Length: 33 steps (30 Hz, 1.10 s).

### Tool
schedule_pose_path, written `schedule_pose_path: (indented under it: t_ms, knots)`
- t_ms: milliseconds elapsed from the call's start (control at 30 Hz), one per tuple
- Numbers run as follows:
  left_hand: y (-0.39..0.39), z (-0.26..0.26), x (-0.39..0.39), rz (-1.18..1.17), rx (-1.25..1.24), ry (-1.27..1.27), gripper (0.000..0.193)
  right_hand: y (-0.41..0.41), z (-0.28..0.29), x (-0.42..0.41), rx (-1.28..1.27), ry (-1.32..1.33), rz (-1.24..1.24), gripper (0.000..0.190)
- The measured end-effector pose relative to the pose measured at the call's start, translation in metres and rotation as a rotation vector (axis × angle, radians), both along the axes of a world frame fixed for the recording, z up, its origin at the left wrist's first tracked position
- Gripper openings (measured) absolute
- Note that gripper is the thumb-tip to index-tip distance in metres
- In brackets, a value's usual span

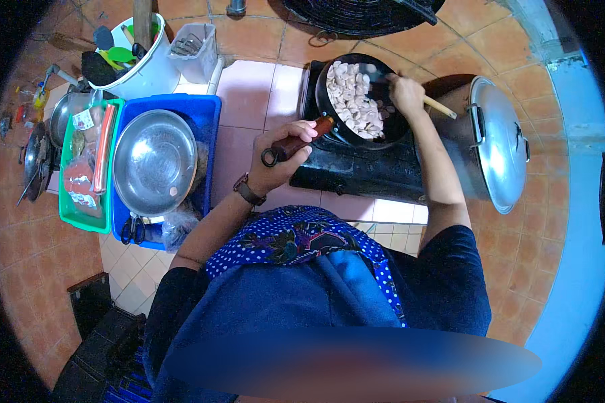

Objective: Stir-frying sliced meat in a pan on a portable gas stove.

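Note:
My left hand [285, 153], with a watch on the wrist, is closed around the brown handle [302, 139] of a black frying pan [396, 123]. The pan rests on a black gas stove [355, 166]. Many pale, round slices of food [353, 101] fill the pan's left part; I cannot tell what food they are. My right hand [407, 94] is over the pan's right side, closed on a utensil with a light wooden handle [441, 107]. The utensil's far end is blurred inside the pan.
A large lidded metal pot [501, 146] stands right of the stove. To the left are a blue tray [209, 116] holding a metal bowl [155, 161], black-handled scissors [133, 229], a green tray [88, 224] of packaged food, a white utensil bucket [156, 75] and a clear plastic container [196, 60].

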State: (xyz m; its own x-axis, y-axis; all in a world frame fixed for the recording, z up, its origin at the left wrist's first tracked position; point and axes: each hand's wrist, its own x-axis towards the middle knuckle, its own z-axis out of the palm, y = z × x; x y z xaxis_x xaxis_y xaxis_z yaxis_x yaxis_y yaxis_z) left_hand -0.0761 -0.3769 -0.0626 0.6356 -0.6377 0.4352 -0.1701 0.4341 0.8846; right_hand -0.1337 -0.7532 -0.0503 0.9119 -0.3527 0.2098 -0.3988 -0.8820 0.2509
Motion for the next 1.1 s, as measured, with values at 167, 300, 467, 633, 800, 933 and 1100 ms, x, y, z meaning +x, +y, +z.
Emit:
schedule_pose_path:
  t_ms: [167,300,467,633,800,933,1100]
  knots:
    - [0.002,0.005,-0.001,0.010,0.015,0.019,0.019,0.046,0.015,0.021,0.061,-0.010,0.554,0.025]
    - [0.001,0.005,-0.003,0.017,-0.012,0.021,0.019,0.070,0.033,-0.009,0.082,0.075,0.678,0.020]
    - [0.003,0.003,-0.004,0.044,-0.006,0.019,0.020,0.054,0.070,-0.033,-0.025,0.224,0.336,0.020]
    - [-0.001,0.005,-0.002,0.014,-0.018,0.001,0.021,0.016,0.035,-0.038,-0.070,0.427,-0.093,0.015]
    - [0.002,0.002,-0.004,0.032,-0.032,0.005,0.022,0.070,0.062,-0.036,0.152,0.473,0.005,0.024]
    - [0.000,0.000,-0.006,0.028,-0.024,0.041,0.022,0.039,0.060,-0.031,0.004,0.437,-0.096,0.027]
    - [-0.001,0.002,-0.004,0.029,-0.051,0.013,0.022,0.036,0.062,-0.039,0.145,0.686,-0.141,0.025]
